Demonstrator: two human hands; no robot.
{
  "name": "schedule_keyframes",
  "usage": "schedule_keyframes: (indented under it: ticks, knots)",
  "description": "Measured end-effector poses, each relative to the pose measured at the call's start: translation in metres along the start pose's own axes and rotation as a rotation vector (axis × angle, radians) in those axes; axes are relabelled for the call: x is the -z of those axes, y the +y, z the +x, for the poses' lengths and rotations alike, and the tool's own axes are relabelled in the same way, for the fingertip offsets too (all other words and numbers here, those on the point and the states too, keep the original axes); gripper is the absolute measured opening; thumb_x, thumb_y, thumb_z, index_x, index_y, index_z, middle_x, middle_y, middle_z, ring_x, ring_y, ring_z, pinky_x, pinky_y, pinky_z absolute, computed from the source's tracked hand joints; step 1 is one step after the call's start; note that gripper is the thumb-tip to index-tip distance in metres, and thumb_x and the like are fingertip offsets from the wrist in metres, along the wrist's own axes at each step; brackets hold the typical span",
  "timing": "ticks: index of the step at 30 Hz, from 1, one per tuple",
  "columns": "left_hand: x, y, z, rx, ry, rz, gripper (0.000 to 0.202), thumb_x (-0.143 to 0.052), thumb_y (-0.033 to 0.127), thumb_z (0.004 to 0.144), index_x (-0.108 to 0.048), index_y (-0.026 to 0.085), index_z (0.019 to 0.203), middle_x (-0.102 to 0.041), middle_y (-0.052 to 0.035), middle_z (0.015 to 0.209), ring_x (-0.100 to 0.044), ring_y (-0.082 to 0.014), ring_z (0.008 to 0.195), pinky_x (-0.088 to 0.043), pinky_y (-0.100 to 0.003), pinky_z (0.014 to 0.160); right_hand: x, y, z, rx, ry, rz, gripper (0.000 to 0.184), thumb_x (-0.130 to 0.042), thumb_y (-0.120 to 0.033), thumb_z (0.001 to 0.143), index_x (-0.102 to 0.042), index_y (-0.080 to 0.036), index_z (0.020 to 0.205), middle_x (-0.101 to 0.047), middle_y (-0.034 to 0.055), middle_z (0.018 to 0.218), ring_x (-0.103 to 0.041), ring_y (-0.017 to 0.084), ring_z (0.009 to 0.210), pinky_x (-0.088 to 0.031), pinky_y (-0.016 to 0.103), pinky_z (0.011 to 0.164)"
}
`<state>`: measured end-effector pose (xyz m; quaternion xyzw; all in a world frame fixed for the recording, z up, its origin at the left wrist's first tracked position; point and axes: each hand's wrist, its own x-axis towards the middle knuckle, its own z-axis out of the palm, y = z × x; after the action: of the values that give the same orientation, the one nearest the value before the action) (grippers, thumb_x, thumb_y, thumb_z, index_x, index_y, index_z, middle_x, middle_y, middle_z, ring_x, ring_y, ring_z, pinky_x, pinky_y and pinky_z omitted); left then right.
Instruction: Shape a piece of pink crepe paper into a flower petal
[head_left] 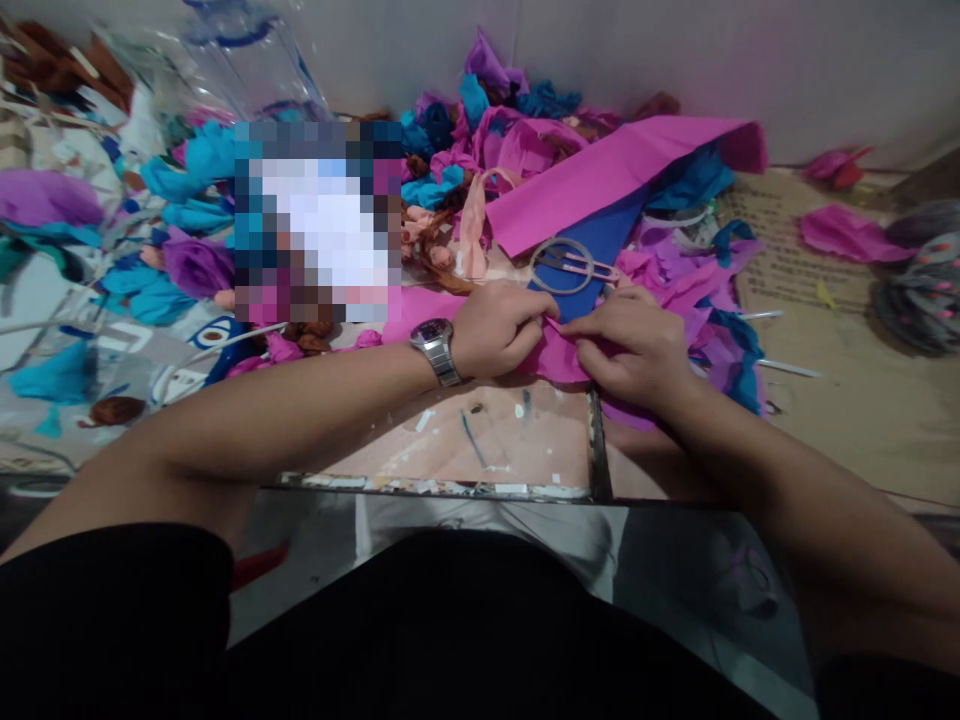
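Note:
A sheet of pink crepe paper (pixel 559 357) lies at the table's front, pinched between my two hands. My left hand (pixel 499 328), with a metal watch on its wrist, has its fingers curled onto the paper. Close beside it, the fingertips of my right hand (pixel 637 345) press on the same piece. Just beyond my fingers rest a beige ring (pixel 561 265), perhaps a tape roll, and what looks like scissors (pixel 577 262), over blue paper (pixel 619 235). A larger folded pink sheet (pixel 622 175) extends behind them.
Crumpled blue, purple and brown paper flowers (pixel 199 262) crowd the left side. A clear plastic container (pixel 255 70) stands at the back left. Cardboard (pixel 840 390) covers the right, with a dark speckled bundle (pixel 922 285) on it. White sticks (pixel 787 368) poke out near paper scraps.

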<state>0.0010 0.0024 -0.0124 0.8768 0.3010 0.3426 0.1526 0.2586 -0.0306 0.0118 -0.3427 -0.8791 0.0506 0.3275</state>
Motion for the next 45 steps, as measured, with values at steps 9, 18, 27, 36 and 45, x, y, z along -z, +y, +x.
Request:
schedule_keyframes:
  ticks: [9,18,27,36,45]
  knots:
    - [0.0011,-0.0007,0.001,-0.041,0.003,-0.031,0.036,-0.051,0.023,0.095,-0.083,0.02,0.112,-0.088,-0.0088,0.105,-0.077,-0.0257,0.094,-0.055,-0.041,0.091,0.0005,0.0011,-0.0005,0.033,0.003,-0.012,0.022,-0.066,-0.024,0.105,-0.085,-0.033,0.109,-0.085,-0.0007,0.095,-0.076,0.022,0.086,-0.056,0.05,0.102]
    - [0.0012,0.0018,0.0016,-0.017,-0.029,0.017,0.024,-0.053,0.032,0.102,-0.074,0.022,0.096,-0.077,-0.0075,0.083,-0.069,-0.0248,0.079,-0.047,-0.04,0.081,0.0003,0.0004,0.0006,0.041,0.016,0.03,0.023,-0.067,-0.022,0.104,-0.087,-0.032,0.111,-0.086,-0.0004,0.097,-0.077,0.021,0.086,-0.054,0.049,0.101]
    - [0.0016,0.001,0.0015,-0.024,-0.014,0.007,0.022,-0.053,0.031,0.099,-0.073,0.022,0.096,-0.078,-0.0074,0.085,-0.068,-0.0247,0.079,-0.045,-0.04,0.08,-0.0001,0.0016,-0.0006,0.024,-0.004,0.016,0.022,-0.067,-0.024,0.106,-0.086,-0.033,0.112,-0.086,0.0002,0.095,-0.076,0.022,0.086,-0.055,0.051,0.102]
    - [0.0001,0.0005,0.0011,-0.01,-0.011,0.032,0.024,-0.053,0.028,0.099,-0.076,0.022,0.099,-0.079,-0.0074,0.085,-0.069,-0.0246,0.08,-0.048,-0.04,0.082,0.0003,0.0015,0.0017,0.071,-0.005,0.027,0.022,-0.067,-0.022,0.106,-0.086,-0.03,0.112,-0.086,0.0011,0.097,-0.077,0.02,0.086,-0.055,0.046,0.099]
    - [-0.0006,0.0002,0.0016,-0.029,-0.003,0.008,0.024,-0.052,0.026,0.098,-0.076,0.021,0.097,-0.08,-0.007,0.086,-0.069,-0.0237,0.079,-0.05,-0.041,0.085,-0.0057,0.0024,-0.0008,0.082,-0.087,0.133,0.025,-0.064,-0.022,0.108,-0.087,-0.026,0.116,-0.084,0.0036,0.094,-0.078,0.02,0.087,-0.056,0.041,0.094]
